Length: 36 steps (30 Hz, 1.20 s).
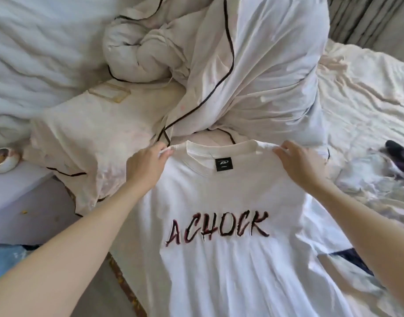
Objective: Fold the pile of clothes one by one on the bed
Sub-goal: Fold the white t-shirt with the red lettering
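Both hands, left and right, pinch the white T-shirt's shoulders; its hem is cropped.

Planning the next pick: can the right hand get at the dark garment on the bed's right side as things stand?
Probably yes, once it lets go. The right hand is pinching the white T-shirt at the shoulder, so it is occupied. The dark garment lies uncovered on the rumpled sheet to that hand's right, nothing between them.

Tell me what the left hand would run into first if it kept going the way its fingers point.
Probably the bunched duvet. The left hand pinches the T-shirt at its shoulder, fingers pointing up and away. Depth is unclear.
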Each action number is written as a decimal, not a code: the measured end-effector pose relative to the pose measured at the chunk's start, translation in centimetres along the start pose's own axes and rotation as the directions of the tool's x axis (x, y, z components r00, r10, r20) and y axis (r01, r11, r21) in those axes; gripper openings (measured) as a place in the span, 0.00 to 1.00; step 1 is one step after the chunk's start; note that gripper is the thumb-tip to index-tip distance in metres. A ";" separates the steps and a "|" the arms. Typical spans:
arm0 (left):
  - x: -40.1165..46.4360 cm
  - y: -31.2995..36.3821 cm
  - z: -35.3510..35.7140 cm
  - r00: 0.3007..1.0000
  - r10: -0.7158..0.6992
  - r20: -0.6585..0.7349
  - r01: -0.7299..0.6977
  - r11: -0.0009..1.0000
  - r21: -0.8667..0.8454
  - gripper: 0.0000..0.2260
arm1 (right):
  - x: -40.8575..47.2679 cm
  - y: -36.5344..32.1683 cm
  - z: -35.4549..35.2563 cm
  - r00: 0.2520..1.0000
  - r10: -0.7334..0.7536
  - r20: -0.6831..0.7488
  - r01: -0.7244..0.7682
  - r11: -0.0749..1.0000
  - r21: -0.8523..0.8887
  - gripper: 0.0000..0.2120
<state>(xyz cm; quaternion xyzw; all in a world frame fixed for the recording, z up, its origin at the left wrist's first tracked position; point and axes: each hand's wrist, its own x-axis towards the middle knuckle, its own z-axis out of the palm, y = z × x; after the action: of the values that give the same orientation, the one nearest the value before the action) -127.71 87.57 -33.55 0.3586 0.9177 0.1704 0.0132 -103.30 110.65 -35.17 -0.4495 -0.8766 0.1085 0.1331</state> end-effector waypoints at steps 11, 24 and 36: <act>5.8 -5.4 16.9 0.998 0.049 -0.031 -0.043 0.983 0.178 0.15 | 6.6 2.4 17.6 0.990 0.122 0.071 -0.123 0.992 0.013 0.14; 6.8 -6.8 18.7 0.946 -0.014 0.325 -0.013 0.997 0.080 0.15 | 5.3 1.7 20.4 0.984 0.110 0.142 -0.083 0.980 -0.179 0.16; -3.6 -15.9 9.4 0.817 -0.176 0.550 0.409 0.848 -0.337 0.13 | -14.8 -11.0 19.0 0.872 -0.198 0.448 0.148 0.978 0.143 0.22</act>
<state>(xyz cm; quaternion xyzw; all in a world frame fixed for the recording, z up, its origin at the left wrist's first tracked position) -134.06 77.13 -47.92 0.2281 0.8645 0.2704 0.3572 -109.61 90.90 -51.66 -0.3230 -0.9130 0.2450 -0.0457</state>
